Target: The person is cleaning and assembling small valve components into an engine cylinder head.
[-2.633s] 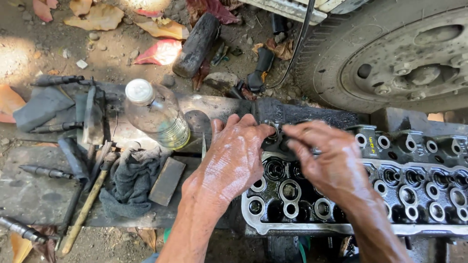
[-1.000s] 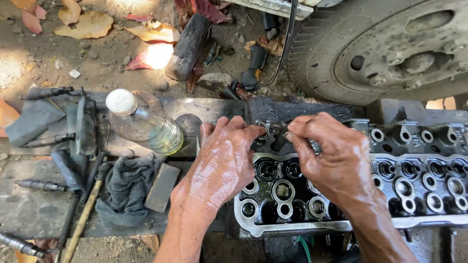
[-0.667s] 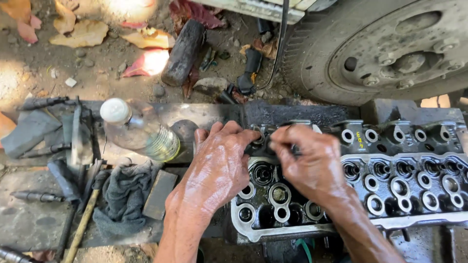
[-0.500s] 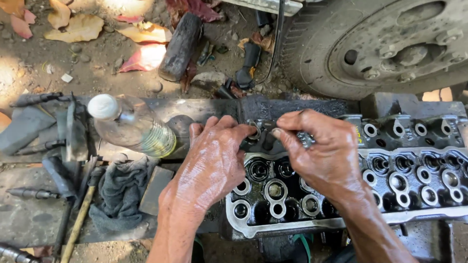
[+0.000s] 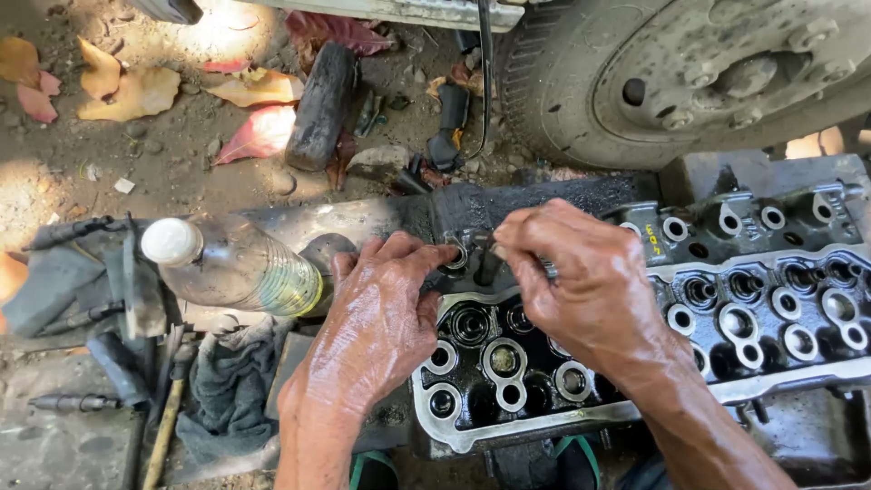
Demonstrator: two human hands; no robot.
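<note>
Both grips pinch at one small metal part point(image 5: 456, 254) on the top-left corner of the cylinder head point(image 5: 635, 336): left hand point(image 5: 381, 318) fingertips on it, right hand point(image 5: 581, 290) closed just beside; whether either actually holds it, can't tell. Looks like seating a valve piece; next move needs fine fingertip alignment. Room: tyre point(image 5: 689, 73) close above the head, plastic bottle point(image 5: 231, 272) and rag point(image 5: 227, 390) left of it, the head's lower edge unblocked.
</note>
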